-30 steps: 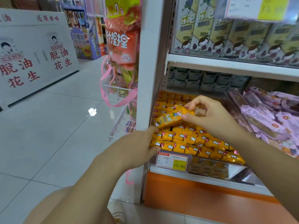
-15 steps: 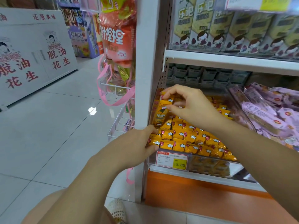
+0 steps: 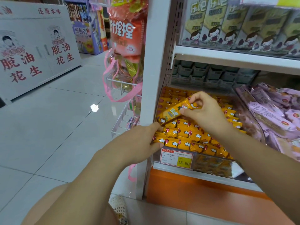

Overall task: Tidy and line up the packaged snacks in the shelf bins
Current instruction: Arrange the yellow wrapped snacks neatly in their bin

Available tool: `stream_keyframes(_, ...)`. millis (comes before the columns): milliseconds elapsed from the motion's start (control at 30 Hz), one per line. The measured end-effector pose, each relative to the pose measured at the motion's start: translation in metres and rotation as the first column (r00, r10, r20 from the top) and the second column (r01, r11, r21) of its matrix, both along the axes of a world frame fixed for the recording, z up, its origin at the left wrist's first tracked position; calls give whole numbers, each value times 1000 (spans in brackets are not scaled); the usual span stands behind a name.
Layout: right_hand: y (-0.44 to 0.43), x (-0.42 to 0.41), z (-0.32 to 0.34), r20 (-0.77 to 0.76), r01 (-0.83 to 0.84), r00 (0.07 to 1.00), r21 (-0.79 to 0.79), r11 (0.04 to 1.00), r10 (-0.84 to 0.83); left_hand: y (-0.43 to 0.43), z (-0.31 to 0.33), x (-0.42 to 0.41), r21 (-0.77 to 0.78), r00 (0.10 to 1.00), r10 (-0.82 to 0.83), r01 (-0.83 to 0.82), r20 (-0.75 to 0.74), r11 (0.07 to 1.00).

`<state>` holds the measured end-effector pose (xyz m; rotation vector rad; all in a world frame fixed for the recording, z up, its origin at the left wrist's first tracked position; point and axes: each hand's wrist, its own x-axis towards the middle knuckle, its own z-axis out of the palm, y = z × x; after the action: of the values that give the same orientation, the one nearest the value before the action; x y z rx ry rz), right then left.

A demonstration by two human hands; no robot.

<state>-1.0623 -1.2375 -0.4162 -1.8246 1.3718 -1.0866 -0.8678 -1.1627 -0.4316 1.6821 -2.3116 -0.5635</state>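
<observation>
Price tag (image 3: pixel 177 157) on bin (image 3: pixel 214 165) front edge: "15.80". White cabinet (image 3: pixel 39 38): "脱油花生", "还原本味". Upper-shelf boxes (image 3: pixel 212 21): "乐吧". Hanging orange bag (image 3: pixel 125 34): "捏捏".

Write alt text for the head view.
The right hand pinches one yellow snack pack above a bin full of yellow packs, while the left hand grips packs at the bin's front left corner. Purple packs lie to its right.
</observation>
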Motion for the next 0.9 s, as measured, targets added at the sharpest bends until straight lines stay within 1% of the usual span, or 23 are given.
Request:
stream_keyframes(67,0,2,-3,-122,-12,993,-48,999,6,0,0,-1,-5,1000,2,-2,5,1000)
stream_keyframes(133,2,9,5,-309,-76,950,-142,987,28,0,-1,-1,-7,1000,5,-5,5,1000)
stream_keyframes(200,5,22,17,-469,-200,879,-198,960,86,1,-1,-1,-19,1000,8,-8,13,1000)
stream_keyframes(267,4,35,19,-605,-306,784,-182,934,139,1,1,-1,-27,999,13,-13,31,1000)
stream_keyframes(333,-2,37,12,-679,-322,723,-167,932,128,2,2,-3,-37,999,22,-20,45,999)
stream_keyframes(400,-7,29,5,-696,-323,707,-162,932,124,4,2,-3,-66,998,32,-29,47,997)
stream_keyframes(433,-9,24,2,-706,-353,692,-151,923,149,3,2,-3,-85,998,37,-33,54,996)
stream_keyframes(533,-7,19,-5,-778,-473,588,-111,874,219,0,-1,-2,-106,994,58,-48,93,993)
stream_keyframes(667,-8,21,-11,-831,-413,501,18,911,243,2,-1,-5,-109,988,85,-71,132,992)
stream_keyframes(767,-6,26,-3,-847,-384,435,134,913,307,2,0,-8,-128,982,93,-72,166,989)
stream_keyframes(800,-2,24,0,-835,-387,433,168,907,339,3,1,-9,-121,981,89,-69,171,990)
stream_keyframes(833,2,22,1,-806,-392,461,190,900,371,3,2,-9,-119,978,91,-69,186,991)
stream_keyframes(900,14,9,5,-705,-374,608,151,915,365,6,8,-10,-174,959,125,-82,253,981)
